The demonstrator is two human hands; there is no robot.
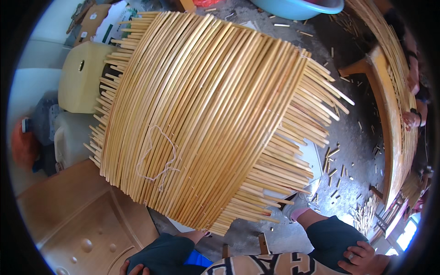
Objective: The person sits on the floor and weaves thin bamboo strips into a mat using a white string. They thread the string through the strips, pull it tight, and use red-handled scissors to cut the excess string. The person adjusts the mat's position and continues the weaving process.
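A broad mat of slim tan wooden rods [197,105] lies before me, bound in rows with thin thread. Beneath it, rods running crosswise [316,101] stick out on both sides. A loose white string [175,153] curls over the mat's near left part. My right hand [360,257] rests on my right knee, fingers spread and holding nothing. On my left knee lies my left hand [133,268], cut off by the lower edge; its visible fingers are apart. Neither hand touches the mat.
Short cut rod pieces [333,160] litter the grey floor. At left stand a yellow plastic container [82,78] and a brown panel [55,201]. A blue basin [298,10] is at the back. At right, another person's hand [411,119] touches rods on a wooden bench [389,119].
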